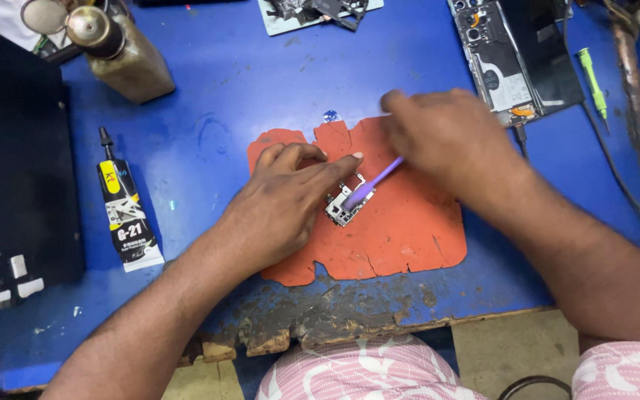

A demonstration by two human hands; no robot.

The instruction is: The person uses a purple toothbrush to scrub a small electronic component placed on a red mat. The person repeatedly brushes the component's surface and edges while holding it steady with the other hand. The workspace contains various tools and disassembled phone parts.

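A small metal circuit board [340, 209] lies on an orange mat [401, 230] in the middle of the blue table. My left hand [287, 200] rests on the mat with its fingertips pressing on the board's left edge. My right hand [446, 137] holds a purple brush [375, 181] whose tip touches the top of the board.
A glue tube [124, 211] lies at the left, a brass-capped bottle [124, 55] at the back left. An opened phone [509, 59] sits at the back right with a green screwdriver [594, 78] beside it. A black device [16, 163] covers the left edge. The table's front edge [320, 326] is chipped.
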